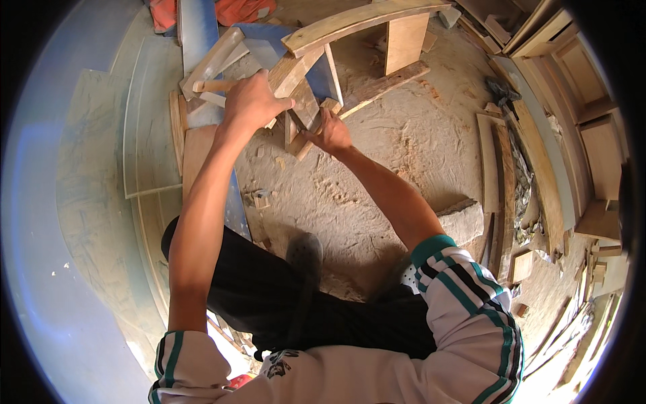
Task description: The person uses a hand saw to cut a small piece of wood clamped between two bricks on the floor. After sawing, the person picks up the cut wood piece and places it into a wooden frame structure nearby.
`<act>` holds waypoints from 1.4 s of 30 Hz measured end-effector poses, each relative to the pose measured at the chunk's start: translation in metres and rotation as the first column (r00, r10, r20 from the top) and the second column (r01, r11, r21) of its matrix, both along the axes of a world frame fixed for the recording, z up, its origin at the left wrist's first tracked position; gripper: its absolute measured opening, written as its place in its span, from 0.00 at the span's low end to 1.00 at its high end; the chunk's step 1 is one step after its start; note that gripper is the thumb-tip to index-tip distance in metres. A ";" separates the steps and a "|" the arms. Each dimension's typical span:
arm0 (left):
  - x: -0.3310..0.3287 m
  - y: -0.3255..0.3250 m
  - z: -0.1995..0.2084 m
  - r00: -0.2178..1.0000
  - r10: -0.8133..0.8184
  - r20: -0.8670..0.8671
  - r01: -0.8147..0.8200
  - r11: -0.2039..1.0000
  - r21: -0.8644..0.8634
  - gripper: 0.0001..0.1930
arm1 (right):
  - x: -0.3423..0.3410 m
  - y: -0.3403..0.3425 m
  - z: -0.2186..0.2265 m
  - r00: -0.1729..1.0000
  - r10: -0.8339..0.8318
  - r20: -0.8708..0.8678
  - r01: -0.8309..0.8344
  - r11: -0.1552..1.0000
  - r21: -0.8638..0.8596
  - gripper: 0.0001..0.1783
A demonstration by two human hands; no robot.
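My left hand (252, 101) is closed around a tool with a pale wooden handle (210, 86), whose butt sticks out to the left. The tool's other end is hidden by the hand and the wood. To its right, my right hand (330, 132) grips the near corner of a wooden frame (299, 143), fingers up and thumb across. A narrow dark strip (311, 121) shows between the hands; I cannot tell what it is. From this corner the frame runs away to the right, with a curved top board (363, 23), an upright panel (406, 44) and a lower rail (387, 87).
Sheets of glass or clear panel (151, 128) lean along the left. A pale block (463, 222) lies right of my feet on the dusty floor (377, 182). Long planks (538, 175) and cabinet-like frames (584, 74) line the right side. Orange cloth (243, 10) lies at the far left.
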State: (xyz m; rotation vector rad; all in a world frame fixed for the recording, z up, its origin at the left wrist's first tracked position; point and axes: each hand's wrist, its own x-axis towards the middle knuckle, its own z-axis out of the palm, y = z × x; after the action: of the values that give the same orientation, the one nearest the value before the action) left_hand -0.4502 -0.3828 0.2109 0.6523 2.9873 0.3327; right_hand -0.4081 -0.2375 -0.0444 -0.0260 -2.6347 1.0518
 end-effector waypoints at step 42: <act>-0.002 0.023 -0.018 0.976 0.169 0.136 -0.167 0.986 -0.029 0.29 | 0.008 0.011 0.023 0.960 -0.009 0.278 -0.009 0.998 0.063 0.55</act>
State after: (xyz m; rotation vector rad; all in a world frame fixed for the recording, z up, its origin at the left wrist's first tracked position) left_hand -0.4521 -0.3595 0.1932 0.3592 2.9141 0.3457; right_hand -0.4005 -0.2266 -0.0211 -0.1722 -2.9180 1.0296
